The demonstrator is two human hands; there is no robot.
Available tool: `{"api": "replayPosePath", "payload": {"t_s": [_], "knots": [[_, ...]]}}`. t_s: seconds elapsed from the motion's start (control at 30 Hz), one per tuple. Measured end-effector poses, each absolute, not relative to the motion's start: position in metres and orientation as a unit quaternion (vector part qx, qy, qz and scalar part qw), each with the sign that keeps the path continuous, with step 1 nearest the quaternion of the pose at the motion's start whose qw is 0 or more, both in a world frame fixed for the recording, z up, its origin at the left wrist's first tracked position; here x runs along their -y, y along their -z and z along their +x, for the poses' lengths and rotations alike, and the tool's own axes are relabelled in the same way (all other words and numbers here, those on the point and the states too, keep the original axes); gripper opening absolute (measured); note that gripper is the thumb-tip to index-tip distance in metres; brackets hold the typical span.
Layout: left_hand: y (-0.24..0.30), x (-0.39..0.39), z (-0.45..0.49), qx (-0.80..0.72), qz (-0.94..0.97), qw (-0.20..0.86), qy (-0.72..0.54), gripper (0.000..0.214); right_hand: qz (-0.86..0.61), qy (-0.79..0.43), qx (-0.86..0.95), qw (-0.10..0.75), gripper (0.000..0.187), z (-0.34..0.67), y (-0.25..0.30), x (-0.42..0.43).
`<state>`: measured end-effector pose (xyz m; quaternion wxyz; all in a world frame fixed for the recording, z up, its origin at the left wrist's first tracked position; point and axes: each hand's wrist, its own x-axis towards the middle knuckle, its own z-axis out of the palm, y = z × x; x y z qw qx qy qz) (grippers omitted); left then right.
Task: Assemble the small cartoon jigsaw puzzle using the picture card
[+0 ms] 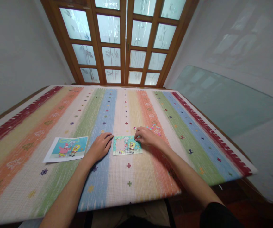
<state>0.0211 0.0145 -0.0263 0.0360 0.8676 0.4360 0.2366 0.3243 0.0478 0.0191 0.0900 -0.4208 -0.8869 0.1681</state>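
A small jigsaw puzzle (131, 151) lies flat on the table in front of me, partly assembled. It shows a yellow cartoon figure on its right half, and a gap with the pale surface showing left of centre. My left hand (100, 147) rests on the cloth at the puzzle's left side, fingers stretched towards its upper left corner. At the upper right edge of the puzzle, my right hand (147, 137) has its thumb and fingers pinched together; what is between the fingertips is hidden. Loose puzzle pieces (157, 129) lie just beyond my right hand, partly covered by it.
Left of my left hand lies a printed reference picture (67, 148) with two cartoon figures, its corner slightly raised. A striped, patterned cloth (129, 186) covers the table. Wooden doors with frosted panes (109, 29) stand behind, and a glass panel (224, 98) leans at the right wall.
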Motion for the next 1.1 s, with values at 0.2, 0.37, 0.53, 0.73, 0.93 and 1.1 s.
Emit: {"api": "replayPosePath", "payload": {"t_s": [0.2,0.37,0.53,0.73,0.93,1.1], "knots": [[0.025,-0.014,0.021,-0.434,0.867,0.044,-0.242,0.035,-0.408,-0.103,0.903,0.089,0.015,0.326,-0.015,-0.03],[0.026,-0.014,0.021,-0.436,0.865,0.047,-0.245,0.034,-0.406,-0.057,0.906,0.108,0.018,0.329,-0.007,-0.017],[0.026,-0.014,0.021,-0.436,0.865,0.046,-0.242,0.034,-0.417,-0.081,0.893,0.147,0.029,0.337,-0.002,-0.017],[0.026,-0.013,0.022,-0.439,0.864,0.048,-0.242,0.035,-0.427,-0.105,0.881,0.174,0.022,0.341,-0.004,-0.014],[0.026,-0.014,0.021,-0.44,0.864,0.051,-0.24,0.034,-0.44,-0.113,0.88,0.138,0.016,0.333,-0.008,-0.019],[0.026,-0.014,0.021,-0.44,0.864,0.049,-0.239,0.034,-0.437,-0.133,0.884,0.1,0.011,0.327,-0.017,-0.028]]}}
